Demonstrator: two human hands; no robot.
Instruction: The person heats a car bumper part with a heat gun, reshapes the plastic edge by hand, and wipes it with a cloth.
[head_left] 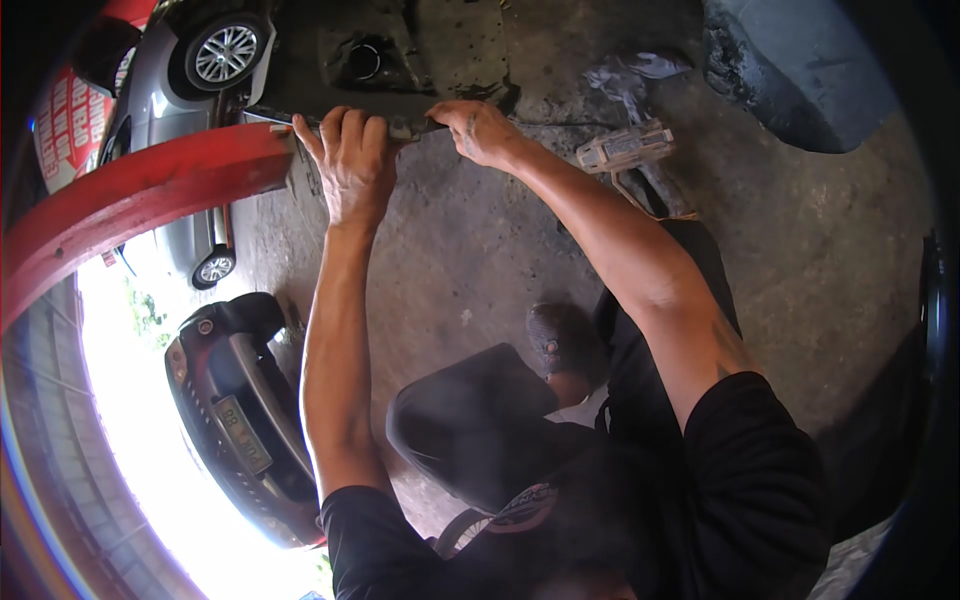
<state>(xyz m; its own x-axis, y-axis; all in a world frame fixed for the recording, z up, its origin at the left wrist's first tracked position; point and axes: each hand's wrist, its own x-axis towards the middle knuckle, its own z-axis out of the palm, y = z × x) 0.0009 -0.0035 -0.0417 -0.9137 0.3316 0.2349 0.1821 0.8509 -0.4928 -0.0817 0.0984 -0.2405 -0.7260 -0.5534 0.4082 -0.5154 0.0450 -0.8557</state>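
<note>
A large dark, dirty panel [455,50] with a round recess lies at the top of the head view; its exact kind I cannot make out. My left hand [350,165] has its fingers curled over the panel's near edge, the thumb spread to the left beside the end of a red beam. On the same edge, a little to the right, my right hand [480,132] pinches a thin dark part with thumb and fingers. Both hands touch the panel, and the undersides of the fingers are hidden. To the right of my right hand, a worn power tool [628,148] rests on the floor.
A red beam [150,185] curves in from the left. A light cloth [635,78] and a dark grey sheet-like piece [800,75] are at the upper right. A silver car [165,105] stands behind the beam. Below it is a dark bumper [240,420] with a number plate.
</note>
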